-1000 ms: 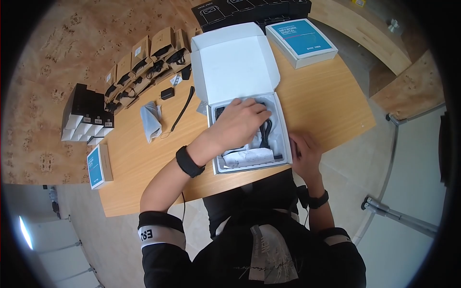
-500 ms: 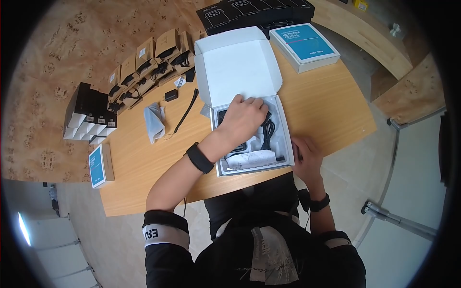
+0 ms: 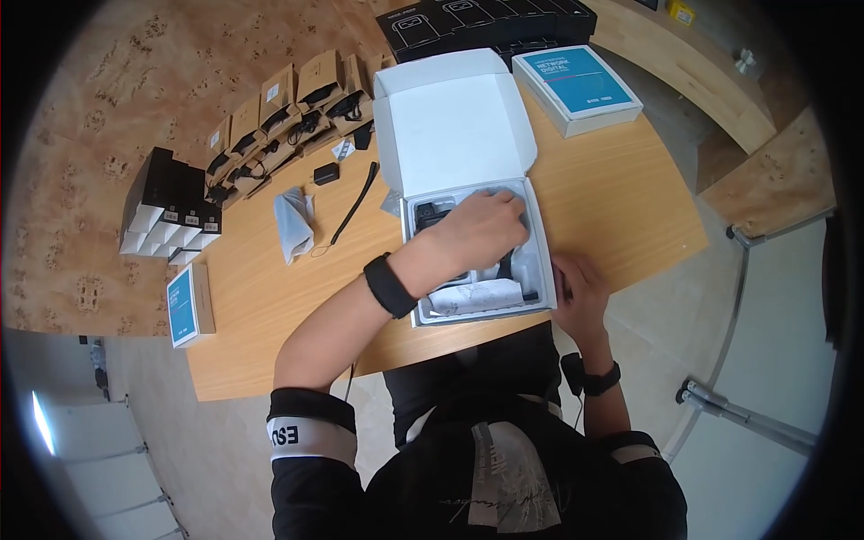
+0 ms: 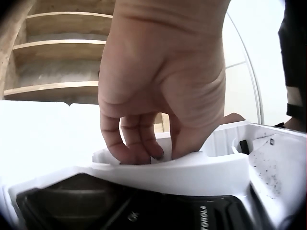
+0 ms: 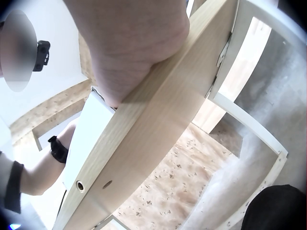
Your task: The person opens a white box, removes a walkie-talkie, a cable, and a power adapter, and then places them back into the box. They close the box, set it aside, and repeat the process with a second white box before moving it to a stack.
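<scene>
A white box lies with its lid raised in front of the person, a moulded white tray inside it. My left hand reaches down into the tray's right part, over a bundled black cable. In the left wrist view, bent fingers and thumb dip behind a tray wall; I cannot tell whether they pinch anything. Nearer that camera lies a black Motorola device. A crumpled white wrapper covers the tray's near end. My right hand rests by the box's right side, at the table edge.
On the table lie a grey pouch, a black strap and a small black block. Brown cartons with cables line the far left, black boxes beside them. Blue-topped boxes stand at two table edges.
My left hand has moved right inside the box and now covers most of the cable. The right hand stays by the box's side. The head view has shifted slightly.
</scene>
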`<action>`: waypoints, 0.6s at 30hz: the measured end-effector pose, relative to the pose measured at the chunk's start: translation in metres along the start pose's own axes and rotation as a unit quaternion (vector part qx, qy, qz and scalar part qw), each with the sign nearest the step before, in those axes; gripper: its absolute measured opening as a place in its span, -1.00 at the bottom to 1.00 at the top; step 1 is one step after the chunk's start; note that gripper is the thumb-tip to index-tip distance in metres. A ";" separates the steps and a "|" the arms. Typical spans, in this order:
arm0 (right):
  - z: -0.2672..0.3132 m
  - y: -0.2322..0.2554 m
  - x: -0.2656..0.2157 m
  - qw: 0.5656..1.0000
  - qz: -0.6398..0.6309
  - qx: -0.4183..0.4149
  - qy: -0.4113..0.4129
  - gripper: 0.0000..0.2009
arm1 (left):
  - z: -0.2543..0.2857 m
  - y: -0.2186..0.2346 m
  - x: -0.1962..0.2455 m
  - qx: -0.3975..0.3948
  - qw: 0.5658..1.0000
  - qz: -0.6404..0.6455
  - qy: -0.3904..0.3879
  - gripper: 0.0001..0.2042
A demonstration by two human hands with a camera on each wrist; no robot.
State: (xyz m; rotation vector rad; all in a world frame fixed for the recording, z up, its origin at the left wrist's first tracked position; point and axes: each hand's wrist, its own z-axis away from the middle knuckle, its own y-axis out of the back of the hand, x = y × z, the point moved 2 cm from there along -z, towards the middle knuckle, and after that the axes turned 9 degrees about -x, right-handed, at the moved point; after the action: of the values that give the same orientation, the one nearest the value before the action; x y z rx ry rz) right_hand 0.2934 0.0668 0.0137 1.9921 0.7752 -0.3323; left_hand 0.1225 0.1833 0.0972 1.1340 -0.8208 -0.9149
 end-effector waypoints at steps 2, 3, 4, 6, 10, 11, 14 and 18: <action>0.000 0.001 -0.001 1.000 0.000 -0.006 -0.007 -0.82 | -0.005 0.002 -0.001 -0.015 1.000 -0.020 -0.011 -0.82; 0.000 0.000 -0.001 1.000 -0.001 -0.004 -0.006 -0.81 | -0.004 0.005 -0.001 0.003 0.998 -0.047 -0.030 -0.85; 0.000 0.000 -0.002 1.000 -0.003 -0.001 -0.006 -0.81 | -0.002 0.009 0.000 0.021 0.996 -0.074 -0.048 -0.88; 0.000 0.000 -0.001 1.000 0.000 -0.001 -0.007 -0.82 | 0.006 0.016 -0.002 0.036 0.996 -0.071 -0.049 -0.88; 0.000 0.001 -0.002 1.000 0.000 0.001 -0.006 -0.82 | 0.042 0.052 0.002 0.042 0.998 -0.052 -0.017 -0.87; 0.000 0.002 -0.002 1.000 -0.002 0.000 -0.007 -0.82 | 0.052 0.059 0.004 0.041 0.998 -0.051 -0.016 -0.87; 0.000 0.000 0.000 1.000 -0.003 0.007 0.006 -0.82 | 0.081 0.065 0.013 0.082 0.990 0.112 0.025 -0.83; 0.003 -0.001 0.002 1.000 -0.008 -0.001 0.002 -0.81 | 0.092 0.010 0.033 0.081 0.993 0.070 0.046 -0.85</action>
State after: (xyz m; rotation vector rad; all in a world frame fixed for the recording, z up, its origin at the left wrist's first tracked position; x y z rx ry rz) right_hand 0.2942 0.0655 0.0102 1.9866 0.7944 -0.3386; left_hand 0.0548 0.1201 0.1306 1.2339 -0.8995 -0.6827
